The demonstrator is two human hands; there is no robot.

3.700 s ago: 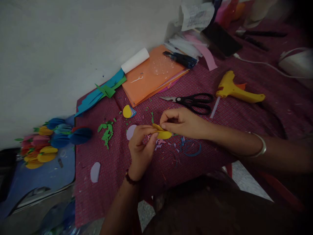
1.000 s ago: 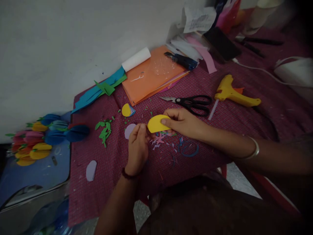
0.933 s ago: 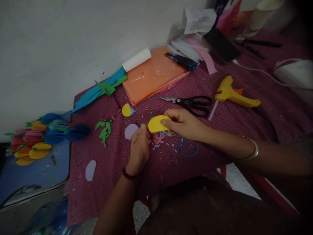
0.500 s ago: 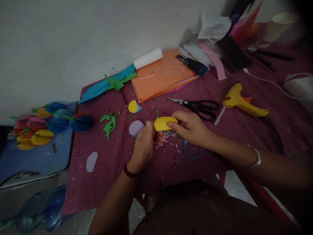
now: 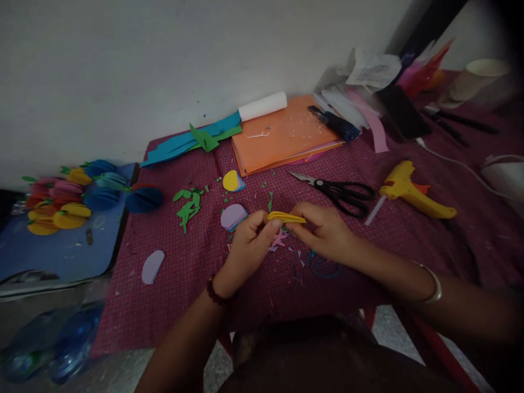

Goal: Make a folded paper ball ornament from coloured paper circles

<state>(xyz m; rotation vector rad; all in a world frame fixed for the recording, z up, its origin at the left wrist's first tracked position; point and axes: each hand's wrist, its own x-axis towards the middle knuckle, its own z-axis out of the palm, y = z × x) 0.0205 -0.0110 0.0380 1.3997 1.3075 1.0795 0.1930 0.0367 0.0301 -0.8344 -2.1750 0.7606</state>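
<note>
A stack of yellow paper pieces [image 5: 286, 218] is held edge-on between both hands above the table. My left hand [image 5: 252, 240] pinches its left end between thumb and fingers. On its right end, the fingers of my right hand [image 5: 327, 232] are closed. Just left of my left hand lies a pile of lilac and blue paper pieces [image 5: 234, 216]. A smaller yellow-topped pile of paper circles [image 5: 231, 181] sits behind that. One lilac half-round piece [image 5: 153, 267] lies apart at the left. Pink paper scraps [image 5: 279, 239] show beneath the hands.
Black-handled scissors [image 5: 335, 188] and a yellow glue gun [image 5: 411, 191] lie to the right. Orange sheets [image 5: 278, 139] with a cutter [image 5: 335, 123] are at the back. Green cut leaves [image 5: 189, 207] lie left. Finished paper fruits [image 5: 69, 199] rest on a blue surface [image 5: 49, 265].
The yellow stack has turned from showing its broad face to edge-on. My left hand has moved in and now grips its left end. The view has shifted slightly.
</note>
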